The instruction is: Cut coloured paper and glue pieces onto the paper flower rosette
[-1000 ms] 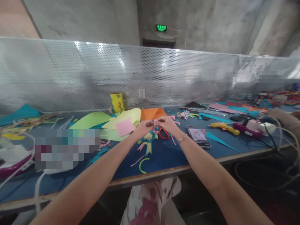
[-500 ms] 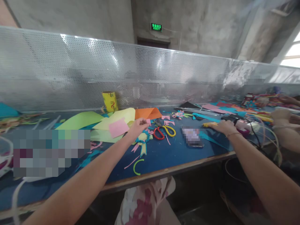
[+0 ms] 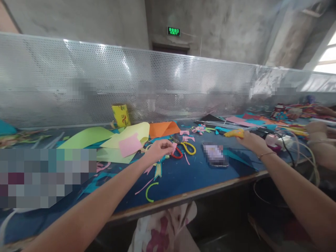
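Note:
My left hand [image 3: 159, 151] pinches a small pink paper piece [image 3: 174, 147] between thumb and fingers, over the blue tabletop. Just beyond it lie scissors with one red and one yellow handle [image 3: 189, 148], partly behind the pink piece. Under that hand, a rosette with yellow, blue-edged tails [image 3: 158, 170] is mostly hidden. My right hand [image 3: 250, 142] is closed around a yellow glue gun [image 3: 234, 133], raised slightly above the table with its nozzle pointing left. A phone [image 3: 216, 154] rests between the two hands.
Yellow-green sheets [image 3: 85, 136], a pink square [image 3: 130, 145] and orange paper [image 3: 164, 129] lie at the back left. A yellow packet [image 3: 121, 115] stands by the perforated metal screen [image 3: 168, 84]. Cables [image 3: 285, 147] run at the right, near another person's arm [image 3: 319, 143].
My right hand has lifted the glue gun and turned its nozzle left. My left hand has shifted right and slightly nearer with the pink piece, now covering the rosette's top.

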### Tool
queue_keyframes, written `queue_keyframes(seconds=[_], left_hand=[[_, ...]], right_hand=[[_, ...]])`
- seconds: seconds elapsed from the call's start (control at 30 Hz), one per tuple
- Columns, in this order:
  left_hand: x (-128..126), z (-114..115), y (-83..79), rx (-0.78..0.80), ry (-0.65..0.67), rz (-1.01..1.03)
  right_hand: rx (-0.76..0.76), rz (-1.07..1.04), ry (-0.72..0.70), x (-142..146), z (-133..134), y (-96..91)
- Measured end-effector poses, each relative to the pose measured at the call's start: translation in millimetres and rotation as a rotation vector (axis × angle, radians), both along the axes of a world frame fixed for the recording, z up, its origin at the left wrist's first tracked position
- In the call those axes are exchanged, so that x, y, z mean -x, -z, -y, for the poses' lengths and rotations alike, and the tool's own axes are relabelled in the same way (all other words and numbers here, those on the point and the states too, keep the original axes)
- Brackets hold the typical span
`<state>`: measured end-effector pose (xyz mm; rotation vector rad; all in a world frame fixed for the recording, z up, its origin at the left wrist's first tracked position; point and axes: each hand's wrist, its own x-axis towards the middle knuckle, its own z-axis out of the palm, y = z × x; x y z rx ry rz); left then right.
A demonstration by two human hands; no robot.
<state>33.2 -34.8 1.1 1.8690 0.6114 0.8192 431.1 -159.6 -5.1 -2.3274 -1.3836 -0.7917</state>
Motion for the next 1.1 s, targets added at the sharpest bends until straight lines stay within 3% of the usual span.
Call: queue_keyframes(seconds=[0.07,0.17,0.27,0.47,0.63,0.8,1.0,1.1], left_hand=[[-2.0,6.5,-1.0,0.024,0.049,-0.007],[-5.2,14.2,-0.4,0.001,0.092,-0.109],[-9.4,18.1,4.0,-0.088,0.064,-0.243],[-15.7,22.7,12.6,-0.225,0.083,-0.383],[-14.5,26.4,7.8,-0.263,0.142,-0.486],[-12.5,25.3,5.6,-0.324,0.144,-0.561],[-10.0,26.5,4.8,-0.283,0.168,-0.553],[-9.2,29.3,4.0,-0.267,0.171,-0.56]], right_hand=[[0.043,0.021,0.041,16.2,7.5,-16.0],[0.046,0.087,-0.043,49.6,19.5,-37.1],[-0.012,0.134,-0.118,87.1,31.7,-44.8],[0.043,0.187,-0.326,149.9,38.7,-23.6],[0.096,0.256,-0.388,179.6,26.2,3.0],[0.102,0.275,-0.394,181.9,18.3,9.0],[-0.13,0.127,-0.248,132.5,25.0,-31.3],[-0.193,0.092,-0.21,109.6,28.1,-41.5]])
